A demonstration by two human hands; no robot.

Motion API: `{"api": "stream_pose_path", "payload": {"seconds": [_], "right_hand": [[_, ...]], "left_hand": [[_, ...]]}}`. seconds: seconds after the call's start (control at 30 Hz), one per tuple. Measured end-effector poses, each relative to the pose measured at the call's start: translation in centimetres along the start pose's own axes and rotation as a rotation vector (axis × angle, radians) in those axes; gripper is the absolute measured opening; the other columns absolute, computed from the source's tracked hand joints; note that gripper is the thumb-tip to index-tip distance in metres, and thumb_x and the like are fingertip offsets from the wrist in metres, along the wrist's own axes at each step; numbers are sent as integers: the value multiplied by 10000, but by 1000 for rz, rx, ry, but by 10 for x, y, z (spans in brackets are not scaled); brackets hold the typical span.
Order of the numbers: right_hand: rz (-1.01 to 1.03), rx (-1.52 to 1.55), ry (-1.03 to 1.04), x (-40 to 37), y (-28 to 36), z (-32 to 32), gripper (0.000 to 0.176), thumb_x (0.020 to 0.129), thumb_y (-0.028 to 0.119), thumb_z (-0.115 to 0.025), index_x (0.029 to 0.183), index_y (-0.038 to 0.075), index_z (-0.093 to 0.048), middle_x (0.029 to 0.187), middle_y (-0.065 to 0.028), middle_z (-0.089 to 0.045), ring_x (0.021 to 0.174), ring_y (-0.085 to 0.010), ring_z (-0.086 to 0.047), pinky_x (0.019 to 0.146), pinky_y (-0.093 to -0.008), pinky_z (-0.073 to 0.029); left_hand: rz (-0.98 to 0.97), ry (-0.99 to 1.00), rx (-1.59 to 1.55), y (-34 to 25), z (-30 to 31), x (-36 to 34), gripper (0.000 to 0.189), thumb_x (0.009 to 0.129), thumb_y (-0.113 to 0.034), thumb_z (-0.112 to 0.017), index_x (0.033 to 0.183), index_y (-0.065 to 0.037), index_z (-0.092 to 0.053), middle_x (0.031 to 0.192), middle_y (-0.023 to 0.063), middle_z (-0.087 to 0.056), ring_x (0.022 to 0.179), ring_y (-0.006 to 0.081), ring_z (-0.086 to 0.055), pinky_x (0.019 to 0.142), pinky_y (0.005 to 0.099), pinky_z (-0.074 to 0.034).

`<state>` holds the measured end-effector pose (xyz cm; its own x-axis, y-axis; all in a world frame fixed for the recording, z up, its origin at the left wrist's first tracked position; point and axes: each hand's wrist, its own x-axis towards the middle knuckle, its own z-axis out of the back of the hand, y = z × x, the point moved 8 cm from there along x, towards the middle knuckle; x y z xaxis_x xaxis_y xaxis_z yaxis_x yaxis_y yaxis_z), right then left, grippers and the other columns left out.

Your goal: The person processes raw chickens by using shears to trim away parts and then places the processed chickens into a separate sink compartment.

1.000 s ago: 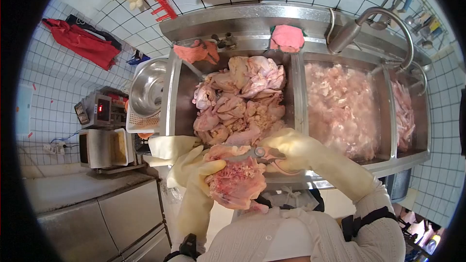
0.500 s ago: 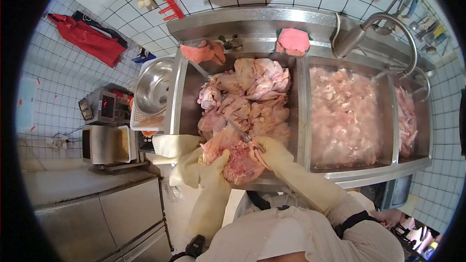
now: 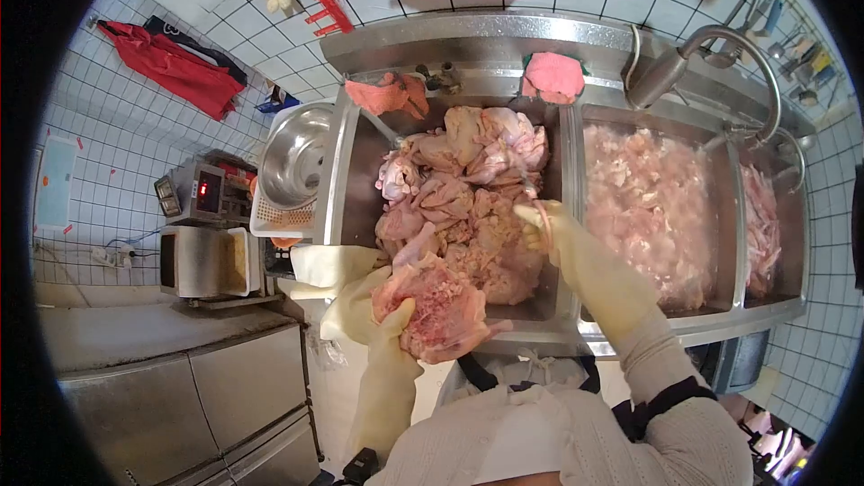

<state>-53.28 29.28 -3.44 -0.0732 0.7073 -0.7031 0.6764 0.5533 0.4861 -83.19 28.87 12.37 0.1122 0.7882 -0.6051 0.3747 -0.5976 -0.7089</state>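
A raw chicken, cut open with its reddish inside facing up, is held over the sink's front edge. My left hand, in a pale rubber glove, grips its near left side with the thumb on top. My right hand, gloved too, is closed around what look like scissors; a curved handle shows, while the blades are blurred. It hovers over the right side of the left sink basin, apart from the held chicken. Several raw chickens are heaped in this basin.
A middle basin holds many pale meat pieces in water, and a narrow right basin holds more. A faucet arches behind them. Pink cloths lie on the back ledge. A steel bowl stands left.
My right hand has moved away from the chicken, up and right, with the tool. My left hand still holds the chicken, now turned more open and slightly lower.
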Motion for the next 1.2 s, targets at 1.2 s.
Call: {"api": "stream_pose_path", "payload": {"seconds": [1.2], "right_hand": [[349,-879,-74,-178,-11,-3,289,934,109,-667,1222,97,-641,1010,-7,-661,974,-141,-661,787,-221,-554]], "left_hand": [[122,222,-139,32,-112,6,545,934,-88,-606,1443,-97,-409,1379,141,-525,1254,303,-548,1031,499,-494]]}}
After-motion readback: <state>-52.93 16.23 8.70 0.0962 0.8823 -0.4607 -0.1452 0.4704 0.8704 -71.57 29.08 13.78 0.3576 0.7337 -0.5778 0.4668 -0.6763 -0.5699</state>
